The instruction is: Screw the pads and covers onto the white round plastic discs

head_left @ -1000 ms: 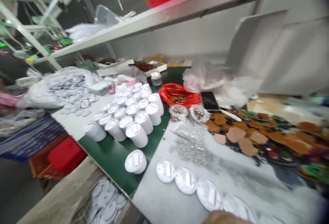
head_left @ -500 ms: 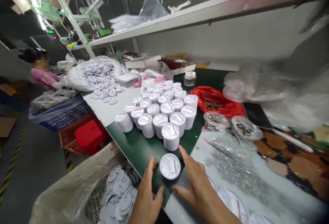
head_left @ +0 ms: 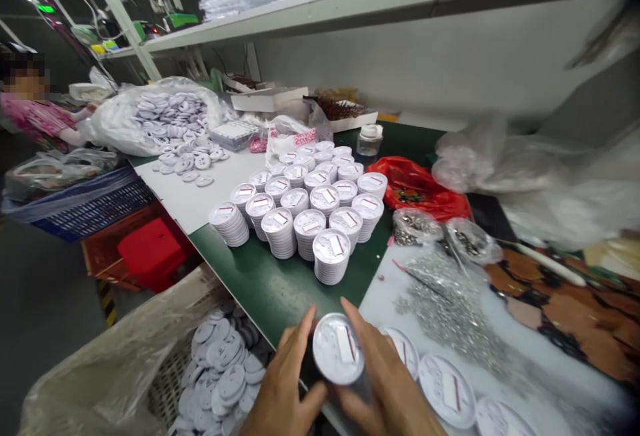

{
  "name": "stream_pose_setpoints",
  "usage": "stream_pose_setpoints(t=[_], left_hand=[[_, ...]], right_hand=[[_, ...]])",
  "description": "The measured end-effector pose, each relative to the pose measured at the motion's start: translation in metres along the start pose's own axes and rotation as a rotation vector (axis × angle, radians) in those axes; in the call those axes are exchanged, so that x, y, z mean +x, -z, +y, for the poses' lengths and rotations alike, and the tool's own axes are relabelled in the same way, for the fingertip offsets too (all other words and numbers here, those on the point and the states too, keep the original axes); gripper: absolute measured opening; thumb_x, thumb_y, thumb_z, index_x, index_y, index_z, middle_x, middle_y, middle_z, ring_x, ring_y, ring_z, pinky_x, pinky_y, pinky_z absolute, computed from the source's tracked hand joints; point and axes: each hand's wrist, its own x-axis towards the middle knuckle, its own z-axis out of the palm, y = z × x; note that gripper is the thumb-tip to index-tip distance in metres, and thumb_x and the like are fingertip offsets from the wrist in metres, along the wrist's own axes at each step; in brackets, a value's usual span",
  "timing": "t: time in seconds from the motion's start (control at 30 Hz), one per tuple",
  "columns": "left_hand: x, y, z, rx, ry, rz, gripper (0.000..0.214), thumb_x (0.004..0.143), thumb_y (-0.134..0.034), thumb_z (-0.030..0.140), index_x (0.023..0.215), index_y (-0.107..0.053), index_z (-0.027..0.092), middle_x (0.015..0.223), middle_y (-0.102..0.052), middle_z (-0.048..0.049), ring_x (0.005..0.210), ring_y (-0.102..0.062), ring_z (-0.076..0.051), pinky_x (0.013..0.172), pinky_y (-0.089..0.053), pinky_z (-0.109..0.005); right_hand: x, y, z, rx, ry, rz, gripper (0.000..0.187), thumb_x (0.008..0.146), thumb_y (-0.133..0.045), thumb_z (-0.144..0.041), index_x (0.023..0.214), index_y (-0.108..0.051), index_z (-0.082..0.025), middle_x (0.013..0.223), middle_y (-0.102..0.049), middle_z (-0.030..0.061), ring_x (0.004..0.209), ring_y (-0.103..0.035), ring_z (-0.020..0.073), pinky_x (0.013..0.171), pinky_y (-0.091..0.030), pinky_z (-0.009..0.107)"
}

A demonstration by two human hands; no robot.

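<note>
My left hand and my right hand grip a short stack of round white discs from both sides at the near edge of the green belt. The stack is tilted, with its top face toward me, and a small white label and a thin red mark show on that face. Just beyond my hands, several upright stacks of white discs stand packed together on the belt. To my right, single white discs lie in a row on a white board, close to my right hand.
Loose silver parts lie on the white board, beside small clear bags of metal parts. A red plastic bag lies beyond them. A basket of white discs sits below the belt edge. A person in a pink sleeve stands far left.
My hands have closed in from either side and now hold the disc stack, raised and tilted toward me. The view has also shifted, moving the belt stacks up and left.
</note>
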Motion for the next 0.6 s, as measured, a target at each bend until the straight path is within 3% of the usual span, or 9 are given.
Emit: stream_pose_setpoints(t=[0.1,0.27,0.47,0.53,0.6], left_hand=[[-0.019,-0.01,-0.001,-0.052,-0.106,-0.1,0.1,0.079,-0.058,0.004,0.162,-0.012,0.038,0.144,-0.057,-0.0049,0.129,-0.057,-0.028,0.105,-0.052,-0.042],[-0.027,-0.026,-0.003,-0.075,-0.165,-0.248,0.115,0.073,-0.059,-0.001,0.161,-0.001,0.044,0.141,-0.058,-0.0044,0.126,-0.056,-0.029,0.104,-0.051,-0.047],[-0.02,-0.034,-0.001,0.016,-0.119,-0.289,0.107,0.082,-0.067,0.009,0.161,-0.004,0.044,0.151,-0.051,-0.0062,0.136,-0.048,-0.034,0.115,-0.034,-0.064],[-0.017,-0.035,0.0,0.043,-0.101,-0.292,0.109,0.078,-0.074,0.011,0.161,-0.01,0.042,0.152,-0.05,-0.0073,0.137,-0.047,-0.037,0.115,-0.032,-0.066],[-0.015,-0.036,0.002,0.068,-0.083,-0.294,0.108,0.077,-0.078,0.013,0.16,-0.015,0.041,0.152,-0.049,-0.0084,0.137,-0.047,-0.038,0.114,-0.033,-0.066]], right_hand=[[-0.037,0.004,0.001,-0.071,-0.051,0.029,0.11,0.073,-0.07,-0.022,0.163,-0.008,-0.035,0.132,-0.069,0.011,0.112,-0.069,0.0417,0.086,-0.061,0.052],[-0.074,0.004,0.009,-0.184,-0.116,0.023,0.103,0.078,-0.069,-0.019,0.163,-0.013,-0.038,0.12,-0.075,0.007,0.098,-0.075,0.0378,0.077,-0.063,0.046],[-0.117,0.034,0.06,-0.307,-0.167,-0.046,0.084,0.08,-0.068,-0.017,0.157,-0.037,-0.028,0.103,-0.08,0.0099,0.086,-0.078,0.0351,0.06,-0.063,0.037],[-0.138,0.038,0.078,-0.327,-0.099,-0.053,0.093,0.075,-0.074,-0.02,0.159,-0.033,-0.027,0.104,-0.08,0.0098,0.082,-0.079,0.0351,0.055,-0.063,0.036],[-0.153,0.032,0.084,-0.346,-0.086,-0.01,0.108,0.074,-0.078,-0.025,0.164,-0.019,-0.026,0.107,-0.08,0.0112,0.083,-0.079,0.0369,0.056,-0.064,0.038]])
